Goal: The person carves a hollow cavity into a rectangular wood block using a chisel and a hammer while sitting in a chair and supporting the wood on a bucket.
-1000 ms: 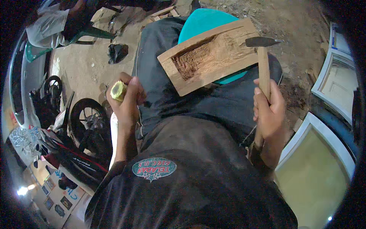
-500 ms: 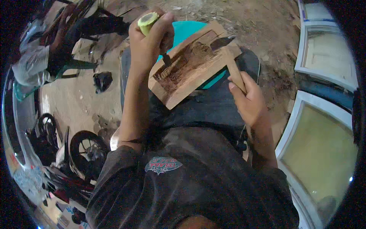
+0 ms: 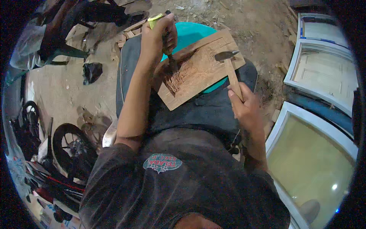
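Observation:
A thick wooden board [image 3: 206, 84] with a rough hollow carved in it lies slanted across my lap, over a round teal surface [image 3: 190, 32]. My left hand [image 3: 160, 36] is wrapped round a chisel [image 3: 156, 18] with a yellow-green handle end. The chisel's dark blade points down into the left part of the hollow. My right hand [image 3: 246, 101] grips the wooden handle of a hammer [image 3: 233, 78]. The dark hammer head is over the board's right end, apart from the chisel; whether it touches the wood I cannot tell.
White-framed panels [image 3: 284, 122] lie along the right side. Motorbikes [image 3: 74, 149] stand at the left. A black plastic bag [image 3: 92, 72] and wood scraps [image 3: 131, 28] lie on the dirt floor. A dark green chair-like piece [image 3: 70, 51] is at the upper left.
The hammer head has moved slightly lower in the view and hangs farther over the board. My left hand with the chisel has shifted slightly right. The whole view has turned a little.

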Available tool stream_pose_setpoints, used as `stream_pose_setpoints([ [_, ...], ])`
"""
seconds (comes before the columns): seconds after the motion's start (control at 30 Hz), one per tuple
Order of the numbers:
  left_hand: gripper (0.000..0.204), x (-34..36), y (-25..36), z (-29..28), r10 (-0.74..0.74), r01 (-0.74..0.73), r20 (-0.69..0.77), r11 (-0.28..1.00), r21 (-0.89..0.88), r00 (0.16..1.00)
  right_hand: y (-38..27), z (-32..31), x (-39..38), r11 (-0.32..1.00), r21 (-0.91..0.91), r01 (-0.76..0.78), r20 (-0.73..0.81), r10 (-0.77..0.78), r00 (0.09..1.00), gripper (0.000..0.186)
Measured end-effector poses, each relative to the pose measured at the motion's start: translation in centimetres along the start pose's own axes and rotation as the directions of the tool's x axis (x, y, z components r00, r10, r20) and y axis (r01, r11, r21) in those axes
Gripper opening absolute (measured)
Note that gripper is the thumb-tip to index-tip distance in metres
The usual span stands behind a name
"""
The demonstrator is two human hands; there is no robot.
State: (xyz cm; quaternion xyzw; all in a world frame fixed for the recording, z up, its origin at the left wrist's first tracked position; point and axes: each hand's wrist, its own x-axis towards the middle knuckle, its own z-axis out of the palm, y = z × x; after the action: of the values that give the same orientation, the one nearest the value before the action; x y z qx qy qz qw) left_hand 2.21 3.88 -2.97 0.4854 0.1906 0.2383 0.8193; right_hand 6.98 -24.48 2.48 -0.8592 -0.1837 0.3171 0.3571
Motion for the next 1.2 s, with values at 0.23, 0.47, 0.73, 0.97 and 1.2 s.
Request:
stream_pose_setpoints([
  [0.23,0.037,0.1,-1.1,-0.6,-0.054,0.05,-0.079,0.998,-0.049,0.995,0.6,1.3,0.6,0.99,0.131,-0.056,-0.002,0.057,0.998,0.029],
  [0.47,0.032,-0.5,-0.3,0.1,-0.028,0.024,-0.095,0.999,-0.043,0.995,0.6,2.0,0.6,0.994,0.07,-0.079,0.063,0.075,0.995,0.028],
  [0.73,0.033,-0.7,0.0,0.3,0.032,-0.044,-0.141,0.995,-0.084,0.989,-0.2,2.1,0.0,0.986,0.151,-0.067,0.05,0.06,0.997,0.026],
  [0.97,0.031,-0.6,-0.7,0.7,0.054,-0.062,-0.113,0.995,-0.074,0.992,-0.8,1.7,-0.1,0.986,0.152,-0.072,0.047,0.066,0.997,0.027],
  [1.2,0.029,-0.2,-1.5,-0.2,0.059,-0.065,-0.11,0.997,-0.052,0.992,-2.6,1.8,0.1,0.958,0.282,-0.057,0.053,0.044,0.998,0.03],
])
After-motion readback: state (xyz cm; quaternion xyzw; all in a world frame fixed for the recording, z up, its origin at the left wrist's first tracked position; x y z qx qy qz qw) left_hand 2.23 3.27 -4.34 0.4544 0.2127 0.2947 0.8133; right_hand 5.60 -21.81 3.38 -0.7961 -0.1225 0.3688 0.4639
